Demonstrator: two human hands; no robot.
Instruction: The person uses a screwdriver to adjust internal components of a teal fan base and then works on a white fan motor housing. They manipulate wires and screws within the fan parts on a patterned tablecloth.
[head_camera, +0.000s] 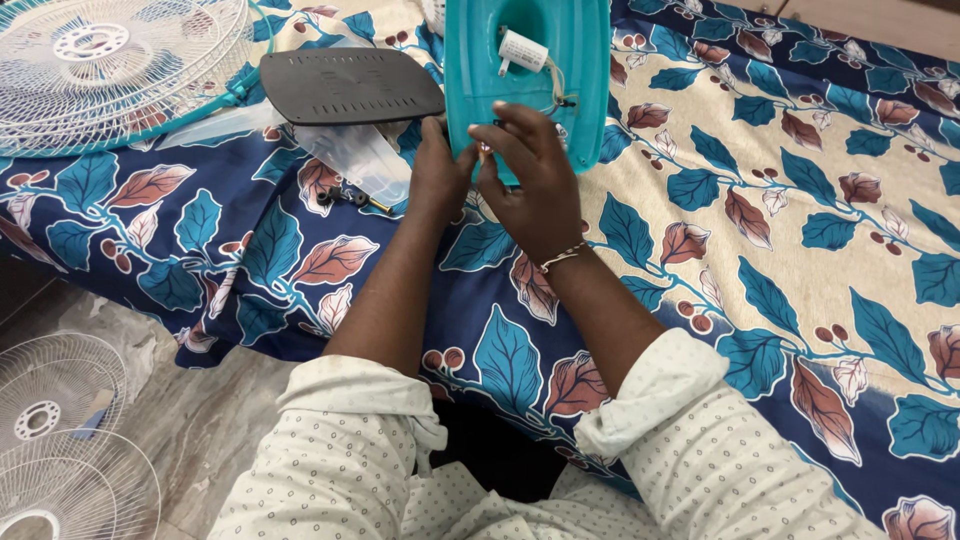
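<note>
While the teal fan housing (530, 70) lies on the leaf-patterned bed cover (800, 200), its near edge is touched by both hands. The left hand (440, 175) is curled against the housing's lower left corner, and the right hand (535, 185) is bent over small wires there; whether either grip is fully clenched cannot be told. A black plate (350, 85) is seen left of the hands, with a white fan grille (110, 70) further left.

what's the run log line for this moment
left hand: on teal fan housing lower edge | right hand: fingers at its wiring | black cover plate: lying beside | screws: loose on bedsheet
</note>
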